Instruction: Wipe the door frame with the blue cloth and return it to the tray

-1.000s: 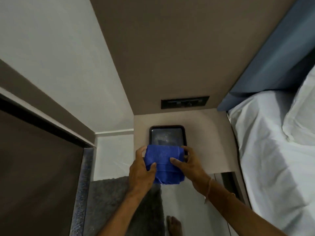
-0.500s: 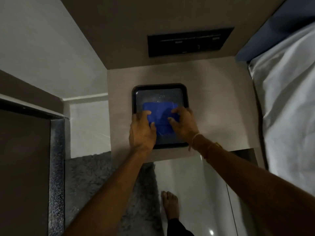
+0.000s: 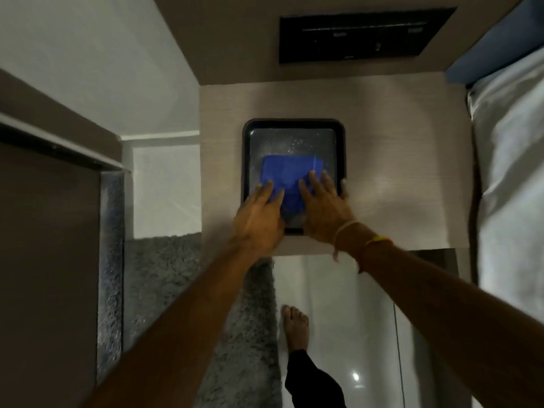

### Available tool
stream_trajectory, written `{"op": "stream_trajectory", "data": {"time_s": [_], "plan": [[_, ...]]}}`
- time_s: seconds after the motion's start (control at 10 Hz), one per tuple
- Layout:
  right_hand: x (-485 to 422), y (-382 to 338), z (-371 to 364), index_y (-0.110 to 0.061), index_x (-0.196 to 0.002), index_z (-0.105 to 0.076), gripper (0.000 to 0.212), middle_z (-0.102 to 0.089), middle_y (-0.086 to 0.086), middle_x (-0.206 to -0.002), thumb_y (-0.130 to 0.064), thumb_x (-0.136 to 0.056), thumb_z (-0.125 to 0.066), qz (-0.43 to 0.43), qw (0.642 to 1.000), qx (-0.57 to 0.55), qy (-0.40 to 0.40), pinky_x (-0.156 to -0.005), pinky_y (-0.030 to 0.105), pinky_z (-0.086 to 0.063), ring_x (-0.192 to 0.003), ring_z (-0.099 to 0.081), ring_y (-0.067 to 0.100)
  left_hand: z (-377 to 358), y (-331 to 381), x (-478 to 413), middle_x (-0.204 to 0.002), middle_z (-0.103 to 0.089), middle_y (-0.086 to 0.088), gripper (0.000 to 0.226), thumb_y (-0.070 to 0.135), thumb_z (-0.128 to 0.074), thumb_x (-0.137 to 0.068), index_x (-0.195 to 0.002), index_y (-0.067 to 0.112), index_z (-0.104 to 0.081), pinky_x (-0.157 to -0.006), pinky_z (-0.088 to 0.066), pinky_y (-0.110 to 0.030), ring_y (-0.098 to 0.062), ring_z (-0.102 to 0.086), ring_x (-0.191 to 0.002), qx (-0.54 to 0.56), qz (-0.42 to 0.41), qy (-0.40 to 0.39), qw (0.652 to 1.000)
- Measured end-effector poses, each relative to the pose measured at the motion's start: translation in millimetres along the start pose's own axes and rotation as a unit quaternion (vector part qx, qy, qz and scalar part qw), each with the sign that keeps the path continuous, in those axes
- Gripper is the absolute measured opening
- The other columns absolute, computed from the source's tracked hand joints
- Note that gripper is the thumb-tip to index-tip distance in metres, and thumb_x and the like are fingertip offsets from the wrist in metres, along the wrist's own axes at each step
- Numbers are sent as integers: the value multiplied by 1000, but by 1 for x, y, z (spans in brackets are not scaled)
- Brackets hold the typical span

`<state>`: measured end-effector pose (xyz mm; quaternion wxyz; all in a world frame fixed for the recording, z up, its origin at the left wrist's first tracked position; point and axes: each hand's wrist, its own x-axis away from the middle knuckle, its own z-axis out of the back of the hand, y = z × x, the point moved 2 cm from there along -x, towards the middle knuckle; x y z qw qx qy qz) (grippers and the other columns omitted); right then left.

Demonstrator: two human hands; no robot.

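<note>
Head view looks straight down on a bedside shelf (image 3: 397, 160) with a black tray (image 3: 341, 148) sitting square on it. I see the blue cloth (image 3: 287, 172) folded flat inside the tray, toward its near half, far edge roughly at the tray's middle. Left hand (image 3: 259, 213) lies flat, fingers spread, fingertips on the cloth's near-left corner. Right hand (image 3: 322, 209) also flat and open, fingertips on the cloth's near-right part, its outer side over the tray's right rim. Neither hand is pinching or gripping; both press palm-down, side by side with a narrow gap between them.

Step in hand, as I judge it: settling the cloth in the tray, the last bit of the task. To do it well I'd smooth the folds outward, keep every edge inside the rim, then lift both hands straight up so the cloth doesn't drag or unfold. Tray shouldn't be nudged off its spot.

Writing: a dark switch panel (image 3: 362, 35) on the wall above the shelf has small pale marks, too small to read. No brand or label on the tray or cloth that I can see. White bedding (image 3: 509, 172) at right, grey rug (image 3: 164, 275) and a bare foot (image 3: 295, 326) below.
</note>
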<state>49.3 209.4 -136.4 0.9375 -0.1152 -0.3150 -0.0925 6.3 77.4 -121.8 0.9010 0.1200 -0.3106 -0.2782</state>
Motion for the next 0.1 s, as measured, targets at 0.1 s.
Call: {"op": "stream_trajectory", "data": {"time_s": [0.1], "plan": [[15, -3, 22, -14, -148, -11, 67, -4, 11, -159, -31, -93, -45, 18, 998, -1, 61, -116, 62, 0, -146, 1, 33, 37, -13, 27, -150, -36, -14, 49, 10, -48, -90, -138, 10, -40, -114, -28, -36, -28, -32, -137, 83, -16, 121, 989]]}}
